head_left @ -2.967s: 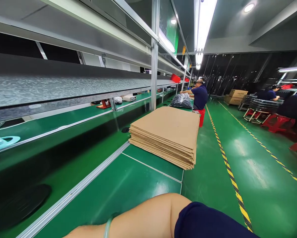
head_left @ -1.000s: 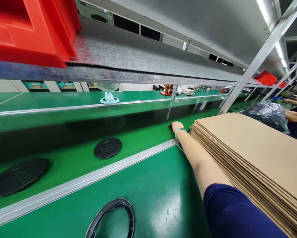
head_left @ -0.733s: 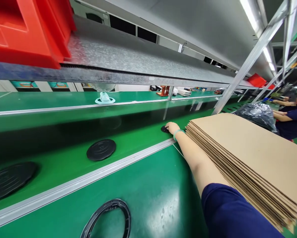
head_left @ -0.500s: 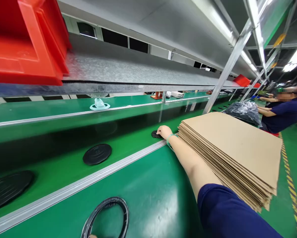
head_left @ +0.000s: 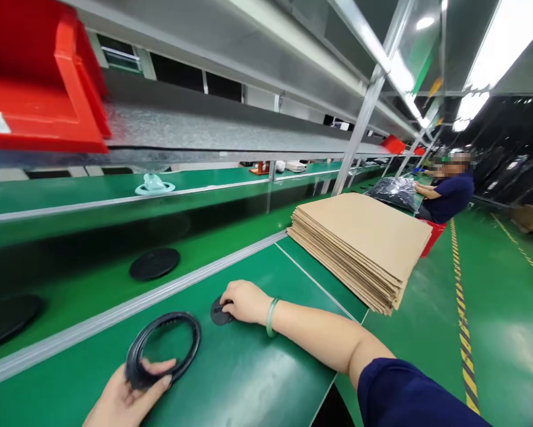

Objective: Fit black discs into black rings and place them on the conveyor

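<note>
My left hand (head_left: 135, 385) grips a black ring (head_left: 190, 350) at its lower left side, thumb and fingers closed on the rim. The ring is tilted above the green worktop (head_left: 248, 379). To its right my right hand (head_left: 244, 299), with a pale green bangle (head_left: 272, 317) at the wrist, pinches a small black disc (head_left: 219, 313) by its right edge. The disc is close to the worktop; whether it touches the surface I cannot tell. Beyond the metal rail, a larger black disc (head_left: 154, 264) lies on the green belt, and another black disc (head_left: 9, 320) lies farther left.
A stack of brown cardboard sheets (head_left: 364, 237) stands on the right. The metal rail (head_left: 168, 290) divides worktop and belt. Overhead runs a grey shelf (head_left: 204, 127) with a red bin (head_left: 35, 89). A light-blue part (head_left: 154, 185) sits behind. A person (head_left: 449, 190) sits farther right.
My right hand has brought the small disc from the belt over the rail, toward me and left. My left hand with the ring has come up into view. The camera has turned right.
</note>
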The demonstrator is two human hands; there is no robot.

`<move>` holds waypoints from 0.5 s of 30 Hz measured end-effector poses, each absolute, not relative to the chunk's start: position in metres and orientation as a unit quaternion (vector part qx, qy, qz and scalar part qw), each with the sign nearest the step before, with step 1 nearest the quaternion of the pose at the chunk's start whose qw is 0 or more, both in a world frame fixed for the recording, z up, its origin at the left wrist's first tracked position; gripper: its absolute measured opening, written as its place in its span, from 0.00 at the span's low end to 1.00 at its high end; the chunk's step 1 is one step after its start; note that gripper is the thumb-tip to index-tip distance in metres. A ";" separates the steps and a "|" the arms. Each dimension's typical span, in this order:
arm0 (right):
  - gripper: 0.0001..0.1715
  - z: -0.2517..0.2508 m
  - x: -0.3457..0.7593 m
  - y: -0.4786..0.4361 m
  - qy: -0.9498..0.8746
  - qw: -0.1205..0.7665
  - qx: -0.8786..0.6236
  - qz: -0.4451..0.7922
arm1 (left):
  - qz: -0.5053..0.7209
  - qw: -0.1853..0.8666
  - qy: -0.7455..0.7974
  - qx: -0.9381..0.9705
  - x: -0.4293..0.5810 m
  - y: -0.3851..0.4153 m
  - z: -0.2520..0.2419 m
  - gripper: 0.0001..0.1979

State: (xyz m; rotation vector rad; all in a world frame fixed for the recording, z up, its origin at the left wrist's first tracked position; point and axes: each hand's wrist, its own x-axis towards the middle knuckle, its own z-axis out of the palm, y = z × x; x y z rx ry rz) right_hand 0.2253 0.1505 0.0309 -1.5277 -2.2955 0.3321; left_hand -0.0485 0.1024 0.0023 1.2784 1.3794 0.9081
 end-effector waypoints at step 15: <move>0.01 0.038 0.207 0.126 -0.722 0.417 -0.523 0.178 | 0.373 0.570 0.501 0.534 -0.044 0.080 0.009 0.25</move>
